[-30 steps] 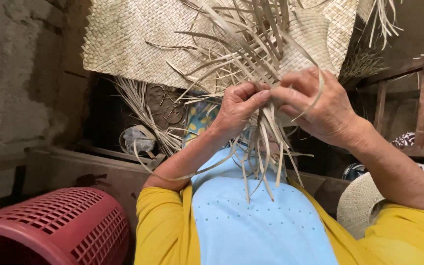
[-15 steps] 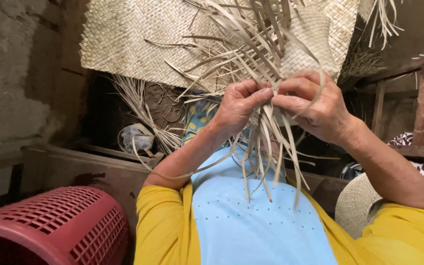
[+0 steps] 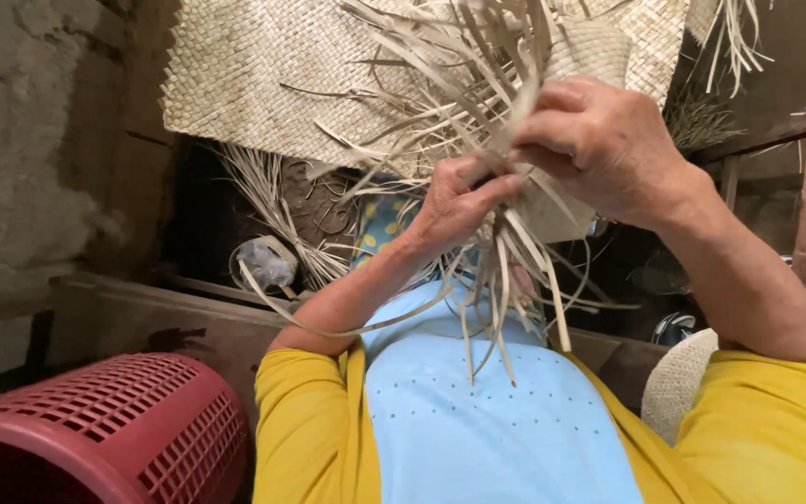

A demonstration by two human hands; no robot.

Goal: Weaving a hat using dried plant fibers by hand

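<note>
Right hand (image 3: 608, 149) risen, gripping loose strips (image 3: 506, 271); left hand (image 3: 454, 205) pinching strips below mat edge (image 3: 263, 140).

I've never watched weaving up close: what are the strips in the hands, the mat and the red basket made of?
The strips in the left hand and right hand look like dried palm or similar leaf: pale, flat, matte, curling. The mat seems woven of the same. The red basket looks like moulded plastic, with a glossy, even lattice.

your left hand (image 3: 454, 201) and right hand (image 3: 599, 145) pinching dry straw strips (image 3: 478, 112), woven mat (image 3: 263, 75) behind, red basket (image 3: 114, 429) below
</note>
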